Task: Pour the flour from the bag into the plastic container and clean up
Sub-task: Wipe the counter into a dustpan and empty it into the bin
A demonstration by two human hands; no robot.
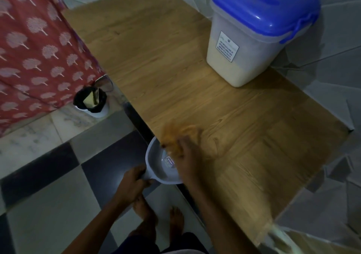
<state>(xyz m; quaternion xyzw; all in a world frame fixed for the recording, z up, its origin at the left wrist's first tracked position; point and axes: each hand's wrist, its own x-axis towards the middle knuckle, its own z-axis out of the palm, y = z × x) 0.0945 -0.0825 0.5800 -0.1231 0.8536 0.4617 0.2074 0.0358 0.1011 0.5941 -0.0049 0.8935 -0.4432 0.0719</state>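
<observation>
Wood-grain table (175,62) takes up most of what I can see, pushed against a grey tiled wall. At the far end sits the plastic container (246,58), see-through with its blue lid (265,7) closed on top and pale flour filling up a good part of it; there's a white label on the side facing me.

Down at the near edge, the person's left hand (130,185) grips the handle of a white dustpan (162,167), fingers wrapped around it, holding the pan just under the table's lip. The right hand (187,156) is on the tabletop right at that edge with a blurry orange-brown thing (177,136) under the fingers, maybe a cloth or a brush. It's too smeared to say what it is, and I can't tell how tight the hold is.

Off to the left on the floor there's a small white bin (91,101) with a black liner, next to a red patterned fabric (35,44). Bare feet (156,218) stand on the checkered floor (48,185).
</observation>
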